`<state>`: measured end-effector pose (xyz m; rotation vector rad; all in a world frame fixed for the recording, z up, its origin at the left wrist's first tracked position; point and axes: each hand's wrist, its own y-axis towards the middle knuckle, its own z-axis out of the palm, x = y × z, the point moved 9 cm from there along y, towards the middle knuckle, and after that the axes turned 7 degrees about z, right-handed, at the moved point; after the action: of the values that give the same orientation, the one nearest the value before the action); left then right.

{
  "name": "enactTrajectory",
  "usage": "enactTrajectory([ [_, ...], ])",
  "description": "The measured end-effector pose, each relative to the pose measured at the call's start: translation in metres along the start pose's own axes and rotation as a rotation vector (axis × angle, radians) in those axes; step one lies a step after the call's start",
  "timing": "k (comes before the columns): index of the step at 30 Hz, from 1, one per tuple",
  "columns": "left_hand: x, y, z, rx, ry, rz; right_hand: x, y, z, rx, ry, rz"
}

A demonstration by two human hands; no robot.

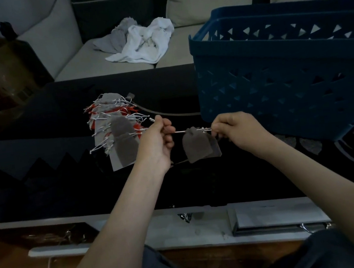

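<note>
A small grey drawstring pouch (197,147) hangs over the dark table (55,194) from its white cord (181,131), pulled taut between the left hand (157,139) and right hand (235,131), each pinching one end.

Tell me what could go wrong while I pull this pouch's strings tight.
1. The left hand and right hand pull the thin strings apart; a hard tug might snap one or slip it free.
2. The pouch hangs in the air by those strings alone, so a slip could drop it.
3. The left hand is close to the pile and could scatter it.
</note>
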<state>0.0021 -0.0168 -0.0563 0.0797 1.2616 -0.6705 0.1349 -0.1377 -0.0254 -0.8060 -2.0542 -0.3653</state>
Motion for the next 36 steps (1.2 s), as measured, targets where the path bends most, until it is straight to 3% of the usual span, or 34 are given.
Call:
enactTrajectory([
  [5,0.003,0.0,0.003,0.127,0.178,0.012,0.0,-0.001,0.004,0.083,-0.215,-0.012],
  [9,0.01,-0.005,0.012,0.266,0.407,-0.012,-0.006,-0.003,-0.001,0.082,-0.039,-0.014],
  [14,0.023,-0.02,0.033,0.4,0.435,-0.089,0.005,-0.006,0.0,0.144,0.082,-0.086],
  [19,0.02,-0.029,0.053,0.633,0.678,0.103,0.031,-0.018,0.002,0.129,0.15,-0.263],
  [23,0.019,-0.04,0.062,0.727,0.789,0.179,0.044,-0.025,0.005,0.091,0.076,-0.346],
  [30,0.015,-0.041,0.061,0.692,0.888,0.301,0.053,-0.029,0.003,0.019,0.054,-0.401],
  [34,0.011,-0.042,0.059,0.629,0.753,0.24,0.047,-0.024,-0.004,-0.011,0.129,-0.371],
  [36,0.012,-0.042,0.059,0.621,0.701,0.21,0.043,-0.021,-0.001,0.051,0.208,-0.319],
])
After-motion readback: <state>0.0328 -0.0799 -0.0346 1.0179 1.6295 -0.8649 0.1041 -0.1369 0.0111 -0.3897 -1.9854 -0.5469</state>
